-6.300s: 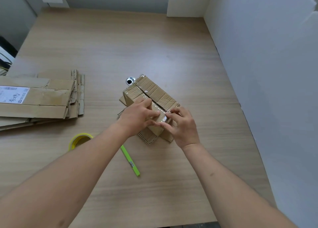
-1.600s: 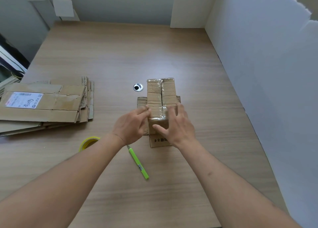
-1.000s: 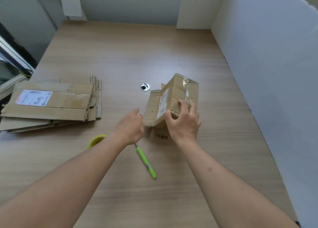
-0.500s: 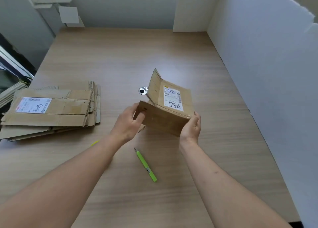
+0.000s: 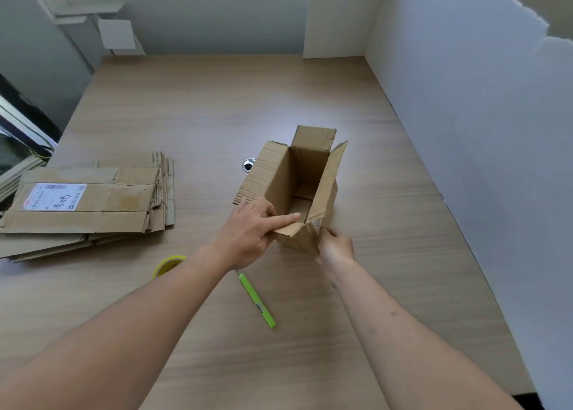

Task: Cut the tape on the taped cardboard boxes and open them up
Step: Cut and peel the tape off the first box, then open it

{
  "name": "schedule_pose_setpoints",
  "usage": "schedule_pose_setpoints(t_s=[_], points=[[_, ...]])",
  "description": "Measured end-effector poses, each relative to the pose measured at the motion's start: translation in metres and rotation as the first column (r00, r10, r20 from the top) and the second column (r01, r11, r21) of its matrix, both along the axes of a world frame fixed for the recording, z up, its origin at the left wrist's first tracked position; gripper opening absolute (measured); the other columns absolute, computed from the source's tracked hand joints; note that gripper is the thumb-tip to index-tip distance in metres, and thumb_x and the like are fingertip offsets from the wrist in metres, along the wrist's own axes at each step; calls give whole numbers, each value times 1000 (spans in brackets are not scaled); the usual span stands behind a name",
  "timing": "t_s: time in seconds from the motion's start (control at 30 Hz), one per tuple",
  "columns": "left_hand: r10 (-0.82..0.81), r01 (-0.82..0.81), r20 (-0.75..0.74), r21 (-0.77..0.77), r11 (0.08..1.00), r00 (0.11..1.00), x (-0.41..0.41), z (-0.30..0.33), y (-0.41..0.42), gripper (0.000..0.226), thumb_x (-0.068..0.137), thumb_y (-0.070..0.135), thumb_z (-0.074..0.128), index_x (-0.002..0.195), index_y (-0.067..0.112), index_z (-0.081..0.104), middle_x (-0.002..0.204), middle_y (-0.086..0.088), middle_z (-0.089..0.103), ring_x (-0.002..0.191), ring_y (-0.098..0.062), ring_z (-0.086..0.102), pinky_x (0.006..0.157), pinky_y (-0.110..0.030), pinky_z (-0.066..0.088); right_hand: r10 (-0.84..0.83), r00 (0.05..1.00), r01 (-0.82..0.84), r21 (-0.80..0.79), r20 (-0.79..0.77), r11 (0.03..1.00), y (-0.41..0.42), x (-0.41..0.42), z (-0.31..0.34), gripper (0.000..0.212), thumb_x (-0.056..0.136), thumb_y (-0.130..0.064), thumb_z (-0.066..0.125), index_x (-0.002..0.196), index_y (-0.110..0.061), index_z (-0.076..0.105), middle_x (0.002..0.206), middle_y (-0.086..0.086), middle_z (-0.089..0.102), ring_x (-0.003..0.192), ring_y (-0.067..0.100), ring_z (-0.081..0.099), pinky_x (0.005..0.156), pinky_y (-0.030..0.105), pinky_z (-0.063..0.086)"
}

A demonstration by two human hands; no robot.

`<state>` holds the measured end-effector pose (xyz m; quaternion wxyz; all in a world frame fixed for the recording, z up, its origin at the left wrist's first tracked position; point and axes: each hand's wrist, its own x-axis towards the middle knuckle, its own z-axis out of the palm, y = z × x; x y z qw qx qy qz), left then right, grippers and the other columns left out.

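Note:
A small brown cardboard box [image 5: 324, 189] stands mid-table with its top flaps spread and its inside showing. My left hand [image 5: 248, 233] pinches the near short flap, index finger stretched along its top edge and thumb beneath. My right hand [image 5: 336, 245] holds the box's near right corner low down; its fingers are partly hidden behind the box. A lime-green utility knife [image 5: 257, 299] lies loose on the table just in front of the hands.
A stack of flattened cardboard boxes [image 5: 90, 203] lies at the left, the top one bearing a shipping label. A yellow tape roll [image 5: 169, 264] peeks from behind my left forearm. A metal grommet [image 5: 249, 164] sits behind the box. White foam panels [image 5: 465, 130] wall the right side.
The box was turned over from its taped face, lifted and rotated, and now stands with its open end up. My left hand moved onto the near flap.

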<state>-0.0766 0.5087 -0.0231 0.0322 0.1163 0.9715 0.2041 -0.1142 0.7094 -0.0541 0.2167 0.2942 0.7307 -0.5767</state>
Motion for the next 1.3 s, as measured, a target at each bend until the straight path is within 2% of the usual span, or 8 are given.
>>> schedule_pose_setpoints(t_s=[0.13,0.3,0.37,0.5,0.63,0.9,1.1,1.3], points=[[-46,48,22,-72,996,999,1,-11,12,51,101,39,45,150,51,44,114,1,50,123,-40,51,109,-60,40,-80,958,112,101,-276,989,12,5,26,33,103,-37,41,88,-27,69,95,-4,70,95,18,64,81,30,47],[-77,93,135,-116,989,988,-7,4,42,57,103,31,55,158,38,38,139,-6,44,142,-37,34,123,-43,28,167,788,2,274,-593,962,16,-2,55,46,98,-35,60,141,-18,60,135,-4,57,120,6,55,102,14,42],[-75,95,153,-134,986,985,-7,17,51,64,100,44,57,159,32,37,150,-6,39,143,-32,37,119,-40,33,335,746,-63,439,-576,896,17,-7,59,54,97,-20,63,149,-15,52,145,2,51,131,13,51,112,26,41],[46,-42,210,-24,999,977,-2,38,51,73,94,71,42,154,29,48,161,-1,32,140,-25,44,116,-41,36,395,763,-70,542,-512,837,32,-11,61,47,97,5,54,142,-10,60,145,8,51,136,21,49,106,8,24],[171,-161,214,-64,985,962,-10,40,40,70,98,68,41,156,29,45,171,-4,15,157,-24,16,125,-45,24,400,786,-88,556,-471,827,51,-12,58,39,96,4,60,133,-7,67,142,8,53,134,22,51,104,6,23],[203,-206,314,-23,978,928,-14,10,41,99,92,58,68,166,18,14,173,-1,4,158,-22,16,126,-40,26,600,758,-245,742,-254,624,54,-14,48,40,98,-15,59,137,-18,63,135,3,60,123,26,57,100,34,49],[169,-223,302,155,962,938,-19,6,51,78,97,35,72,159,7,34,166,-5,32,154,-21,30,123,-35,32,721,692,-557,653,23,514,34,-11,40,87,96,-72,44,164,-38,1,168,26,-3,157,39,2,127,49,14],[150,-185,251,121,975,956,-22,-1,47,62,97,-10,49,155,9,44,165,-3,35,151,-20,35,118,-15,20,736,672,-555,713,80,428,40,-15,33,112,71,-99,41,161,-47,-1,168,24,-16,157,40,-7,124,57,17]])
